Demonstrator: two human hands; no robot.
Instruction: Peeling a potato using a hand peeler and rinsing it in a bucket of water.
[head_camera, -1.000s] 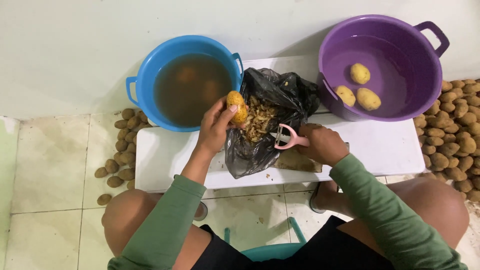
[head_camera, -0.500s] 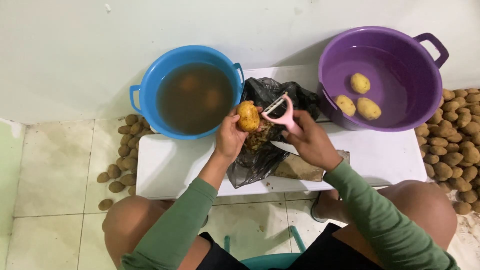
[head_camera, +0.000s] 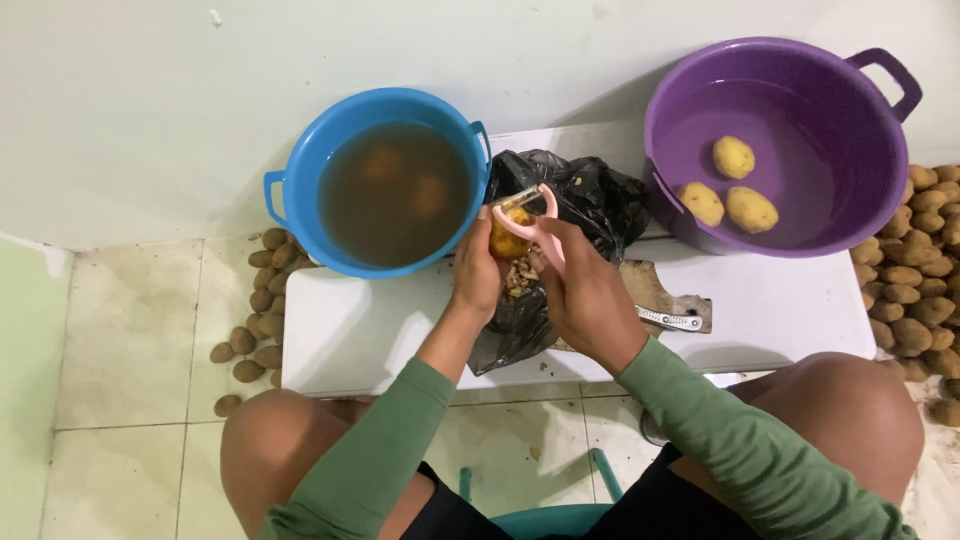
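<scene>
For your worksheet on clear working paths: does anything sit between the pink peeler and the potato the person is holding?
Nothing visible does. The peeler in the right hand lies right against the potato, which the left hand holds over the black bag.

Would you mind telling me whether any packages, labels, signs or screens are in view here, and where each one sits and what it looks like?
Black plastic bag: the only packaging, on the white table between the blue basin and the purple basin; crumpled, glossy, open on top, peelings inside, no visible print.
Labels, signs, screens: none visible.
</scene>
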